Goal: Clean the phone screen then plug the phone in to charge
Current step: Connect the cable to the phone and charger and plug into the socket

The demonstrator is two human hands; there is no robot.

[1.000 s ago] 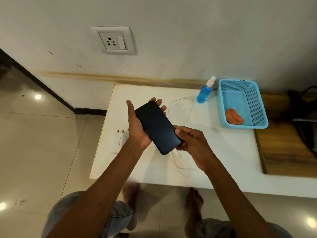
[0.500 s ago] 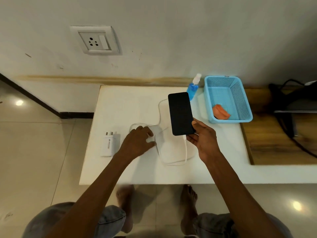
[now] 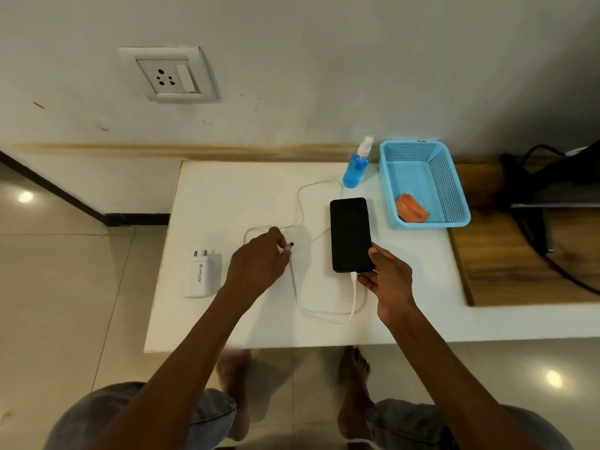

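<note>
1. On the white table (image 3: 227, 190), moved left hand (image 3: 256, 264) off phone (image 3: 350, 233) since a second ago; pinched loose cable end (image 3: 290, 246).
2. Kept right hand (image 3: 388, 280) gripping phone's lower end, seemingly already cabled.
3. Left charger (image 3: 201, 274) unplugged beside.

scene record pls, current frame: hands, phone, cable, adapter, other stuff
left hand: pinches free cable plug
right hand: holds phone's lower end
phone: screen dark, face up
cable: white, one end at phone's bottom edge
adapter: flat on table, no cable attached
wall socket: empty
spray bottle: beside basket
orange cloth: in basket
</note>
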